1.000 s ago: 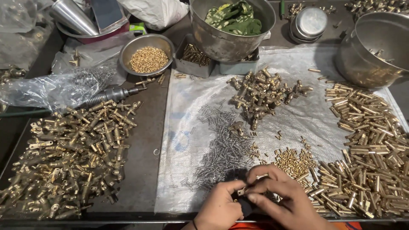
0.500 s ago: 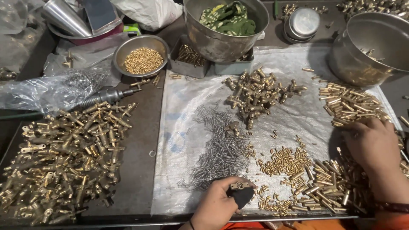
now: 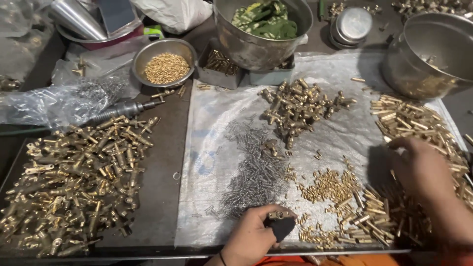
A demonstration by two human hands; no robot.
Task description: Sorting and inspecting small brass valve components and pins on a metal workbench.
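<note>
Across the dark worktable (image 3: 162, 197) lies a pale plastic sheet (image 3: 217, 123), crinkled and translucent, with a clear plastic bag (image 3: 54, 101) bunched at the far left and a white bag (image 3: 172, 12) cut off by the top edge. Two steel pots (image 3: 428, 59) stand at the back — one holds green leaves (image 3: 268, 17) — and a small steel bowl (image 3: 165, 61) holds brass grains. A large heap of brass fittings (image 3: 74, 182) fills the left side; brass tubes (image 3: 419, 123) pile at the right, a grey drift of steel springs (image 3: 256, 172) lies mid-sheet, and tiny brass pins (image 3: 330, 184) are scattered beside it.

The left hand (image 3: 253, 236) grasps a small black holder (image 3: 283, 227) with a brass piece (image 3: 277, 215) seated on top, near the front edge. The right hand (image 3: 423, 167) rests palm-down over the brass tubes; its fingertips are hidden, so I cannot tell whether it grips anything.

Half a second ago the right hand lay at much the same spot over the tubes — a second ago both hands met at the holder.
</note>
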